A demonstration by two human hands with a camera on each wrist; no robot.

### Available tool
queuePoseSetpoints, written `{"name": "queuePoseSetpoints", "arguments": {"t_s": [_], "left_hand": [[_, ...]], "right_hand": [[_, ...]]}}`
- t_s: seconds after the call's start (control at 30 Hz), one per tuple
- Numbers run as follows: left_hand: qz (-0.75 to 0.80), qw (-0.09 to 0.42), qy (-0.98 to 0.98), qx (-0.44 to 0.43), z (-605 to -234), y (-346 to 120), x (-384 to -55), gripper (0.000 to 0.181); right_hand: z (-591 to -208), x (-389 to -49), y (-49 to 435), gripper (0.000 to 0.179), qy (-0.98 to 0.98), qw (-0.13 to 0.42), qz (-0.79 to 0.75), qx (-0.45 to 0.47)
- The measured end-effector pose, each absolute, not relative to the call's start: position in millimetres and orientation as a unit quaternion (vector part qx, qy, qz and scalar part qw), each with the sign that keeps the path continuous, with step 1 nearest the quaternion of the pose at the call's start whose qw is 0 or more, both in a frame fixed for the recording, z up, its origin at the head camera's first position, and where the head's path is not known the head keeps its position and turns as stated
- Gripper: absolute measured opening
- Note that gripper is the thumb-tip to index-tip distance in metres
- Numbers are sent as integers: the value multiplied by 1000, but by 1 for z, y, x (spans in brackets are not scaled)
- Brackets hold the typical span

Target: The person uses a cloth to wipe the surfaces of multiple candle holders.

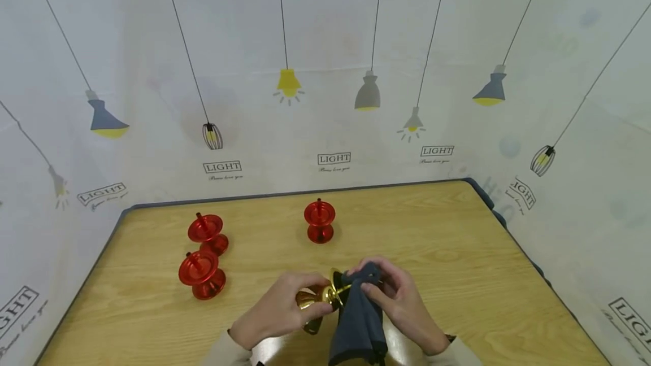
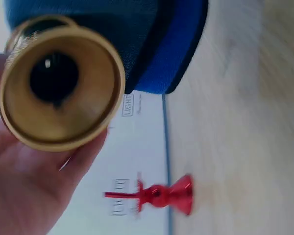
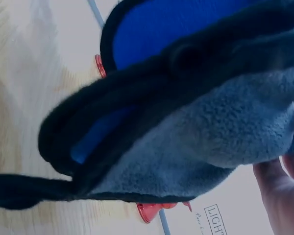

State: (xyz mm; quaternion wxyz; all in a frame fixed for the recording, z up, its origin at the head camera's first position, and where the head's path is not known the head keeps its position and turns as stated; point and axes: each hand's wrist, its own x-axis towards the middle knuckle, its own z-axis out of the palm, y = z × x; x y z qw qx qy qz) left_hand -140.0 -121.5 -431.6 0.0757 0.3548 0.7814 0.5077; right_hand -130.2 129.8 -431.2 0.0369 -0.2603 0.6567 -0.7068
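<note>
My left hand (image 1: pixel 282 306) grips a shiny gold candlestick (image 1: pixel 306 299) by its stem, tipped on its side above the table. Its hollow, flared foot faces the camera in the left wrist view, with a dark hole at the centre. A dark grey cloth (image 1: pixel 358 321) with a blue reverse side (image 3: pixel 176 29) is pinched in my right hand (image 1: pixel 399 301). Its upper part is wrapped about the candlestick's thin spike, beside the dish, and the rest hangs down in folds. The right fingertips are partly hidden behind the cloth in the right wrist view.
On the wooden table (image 1: pixel 458 242) stand two red candlesticks at the left, one farther back (image 1: pixel 205 231) and one nearer (image 1: pixel 202 275). Another red candlestick (image 1: pixel 320 222) stands beyond my hands. A pale curtain (image 1: pixel 325 123) printed with lamps surrounds the table's far and side edges.
</note>
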Motion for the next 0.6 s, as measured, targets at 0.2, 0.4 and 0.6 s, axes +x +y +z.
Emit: {"name": "queuePoseSetpoints", "arguments": {"t_s": [0.2,0.4,0.6], "left_hand": [[576,229,701,353,-436,-126,-150,31],[540,17,774,329,-436,-114,-142,27],[439,-181,818,324,-436,-99,-139,48]], "right_hand": [[-431,-131,133,23,645,55,-707,-284],[-427,-131,131,22,686,-11,-690,-228],[-422,-129,128,26,703,-38,-691,-163]]}}
